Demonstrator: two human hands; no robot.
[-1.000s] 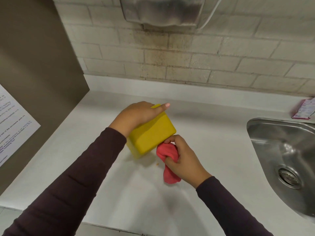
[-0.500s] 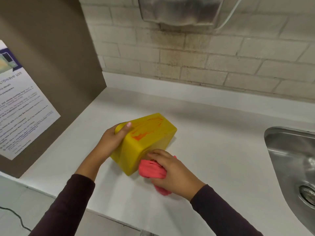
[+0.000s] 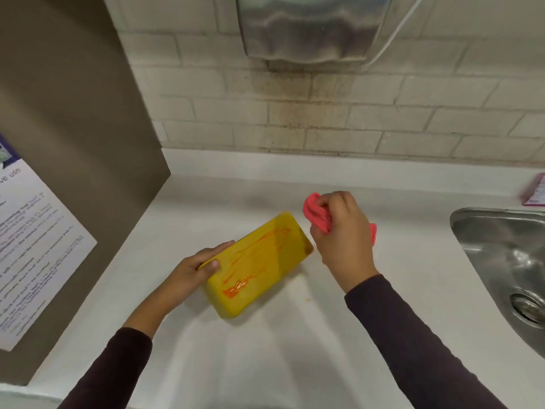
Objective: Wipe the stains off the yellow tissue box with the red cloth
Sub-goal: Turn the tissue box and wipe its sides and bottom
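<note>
The yellow tissue box (image 3: pixel 259 261) lies flat on the white counter (image 3: pixel 265 364), its long axis running from near left to far right. Orange-red streaks cover its upward face. My left hand (image 3: pixel 197 268) grips the box's near-left end, thumb on top and fingers curled round the far side. My right hand (image 3: pixel 342 231) holds the bunched red cloth (image 3: pixel 317 215) just beyond the box's far-right end, slightly above the counter. The cloth does not touch the box.
A steel sink (image 3: pixel 507 261) is set into the counter at the right. A brown panel with a printed notice (image 3: pixel 32 231) stands at the left. A metal dispenser (image 3: pixel 309 28) hangs on the brick wall. A pink packet (image 3: pixel 535 191) lies behind the sink.
The box has been turned so its stained face points up and now lies flat. My right hand with the cloth moved from the box's near side to beyond its far-right end.
</note>
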